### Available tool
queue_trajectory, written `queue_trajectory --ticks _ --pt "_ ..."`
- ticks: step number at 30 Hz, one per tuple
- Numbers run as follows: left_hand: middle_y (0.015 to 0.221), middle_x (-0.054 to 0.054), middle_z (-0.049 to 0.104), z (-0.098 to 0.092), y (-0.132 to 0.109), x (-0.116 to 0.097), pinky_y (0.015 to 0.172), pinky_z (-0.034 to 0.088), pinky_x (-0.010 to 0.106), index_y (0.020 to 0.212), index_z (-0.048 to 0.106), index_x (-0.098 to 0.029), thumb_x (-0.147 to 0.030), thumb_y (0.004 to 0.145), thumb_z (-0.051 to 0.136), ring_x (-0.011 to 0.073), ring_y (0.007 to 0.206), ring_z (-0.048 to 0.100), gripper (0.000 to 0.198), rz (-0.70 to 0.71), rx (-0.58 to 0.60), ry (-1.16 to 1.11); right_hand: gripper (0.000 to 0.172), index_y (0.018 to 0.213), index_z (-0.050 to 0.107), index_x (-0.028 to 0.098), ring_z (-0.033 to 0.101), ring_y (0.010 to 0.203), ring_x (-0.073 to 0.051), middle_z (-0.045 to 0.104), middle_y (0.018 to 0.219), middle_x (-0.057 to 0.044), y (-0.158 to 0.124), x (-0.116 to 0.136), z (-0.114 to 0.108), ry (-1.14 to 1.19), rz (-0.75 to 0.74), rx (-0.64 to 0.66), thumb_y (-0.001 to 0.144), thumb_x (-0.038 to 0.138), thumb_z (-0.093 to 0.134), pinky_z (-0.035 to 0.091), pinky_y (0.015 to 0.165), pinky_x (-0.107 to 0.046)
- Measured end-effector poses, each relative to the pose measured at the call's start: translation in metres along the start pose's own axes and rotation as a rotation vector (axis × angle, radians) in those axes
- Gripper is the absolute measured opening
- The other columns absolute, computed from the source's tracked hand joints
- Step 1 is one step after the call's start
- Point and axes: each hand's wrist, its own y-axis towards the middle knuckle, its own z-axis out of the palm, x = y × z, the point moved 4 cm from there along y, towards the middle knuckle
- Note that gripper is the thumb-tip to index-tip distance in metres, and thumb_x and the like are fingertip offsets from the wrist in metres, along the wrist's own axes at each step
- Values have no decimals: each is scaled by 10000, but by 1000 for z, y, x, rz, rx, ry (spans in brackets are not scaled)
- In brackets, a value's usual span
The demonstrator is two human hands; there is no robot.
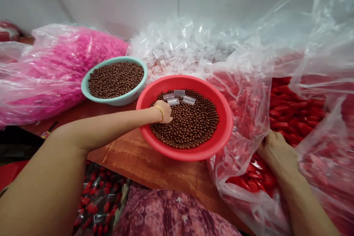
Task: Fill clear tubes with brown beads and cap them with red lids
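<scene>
My left hand (163, 112), with a gold bangle at the wrist, reaches into a red plastic basin (225, 118) and its curled fingers press into the brown beads (190, 127). Whether it holds any beads is hidden. Several tiny clear plastic bags (177, 97) lie on the beads near the far rim. At the right, my right hand (273, 151) grips the edge of a large clear plastic bag (243, 107) filled with glossy red pieces.
A teal basin (141, 84) of brown beads stands behind the red basin on a wooden table (143, 162). Behind them are a heap of tiny clear bags (179, 48) and a pink-filled plastic bag (69, 66). A patterned cloth (168, 214) lies at the bottom.
</scene>
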Motion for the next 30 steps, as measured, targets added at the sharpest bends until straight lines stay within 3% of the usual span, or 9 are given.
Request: queue_trajectory --ticks 3,5,9,14,18,23,27,30 --pt "959 227 692 -5 -1 1 751 501 353 966 690 -54 -667 710 535 326 909 654 682 8 33 -72 299 1058 545 121 582 667 -254 617 931 -194 -1 0 0 20 -27 -18 887 314 393 360 524 -315" --pt "977 182 698 -8 -9 5 749 501 313 975 679 -97 -589 618 683 295 912 654 608 46 63 -73 299 1066 547 127 571 657 -242 613 917 -190 -1 0 -2 31 -14 -33 889 303 382 351 532 -318" --pt "980 119 702 -7 -23 8 743 488 264 1020 632 -150 -326 753 633 224 904 660 320 117 6 -11 320 1064 565 117 557 619 -212 604 888 -169 -1 0 -2 36 26 -27 894 307 372 329 537 -311" --pt "906 184 684 5 -21 -6 680 489 314 963 615 -66 -133 867 411 247 828 670 234 247 -109 46 357 1076 565 92 544 612 -209 597 882 -170 0 0 -1 36 22 -24 899 314 347 308 533 -304" --pt "884 216 664 6 -11 -23 664 503 351 919 614 -29 -25 852 319 272 850 663 302 306 -151 93 393 1103 565 72 547 631 -214 608 910 -189 1 0 -1 50 16 -16 903 318 331 310 534 -304" --pt "962 246 636 -7 13 -47 782 506 414 953 589 -32 -26 842 361 313 991 629 253 252 -174 -198 426 1166 542 43 568 669 -236 609 940 -208 2 -1 -1 54 -2 -3 905 314 340 328 537 -313" --pt "1053 209 630 -17 36 -63 853 489 401 1040 542 -67 -61 789 500 294 1030 616 255 214 -177 -361 445 1177 544 40 571 655 -229 614 942 -211 2 -3 0 60 0 -6 910 326 333 323 530 -313" --pt "1067 171 642 -16 48 -64 848 499 375 1056 535 -87 -183 738 631 278 1003 624 346 176 -186 -499 427 1163 562 64 552 604 -205 624 917 -190 3 -5 4 63 -3 -46 902 325 347 326 524 -307"
